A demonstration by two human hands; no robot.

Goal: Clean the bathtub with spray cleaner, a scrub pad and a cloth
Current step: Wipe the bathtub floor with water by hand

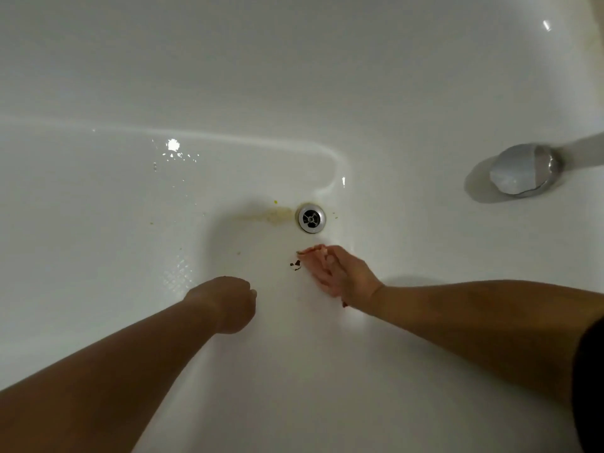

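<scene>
Head view, looking down into the white bathtub (392,93). We see the right hand (340,273) edge-on against the tub floor, fingers extended and gripping nothing, their tips just beside dark brown specks (295,265) below the drain (311,218). The left hand (225,302) hovers nearby, fingers curled under; we cannot tell whether it encloses anything. A yellowish stain (271,215) adjoins the drain.

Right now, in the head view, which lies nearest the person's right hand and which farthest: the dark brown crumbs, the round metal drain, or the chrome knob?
Measured from the right hand:
1. The dark brown crumbs, just left of its fingertips.
2. The round metal drain, above the fingertips in view.
3. The chrome knob, far off to the upper right.
</scene>
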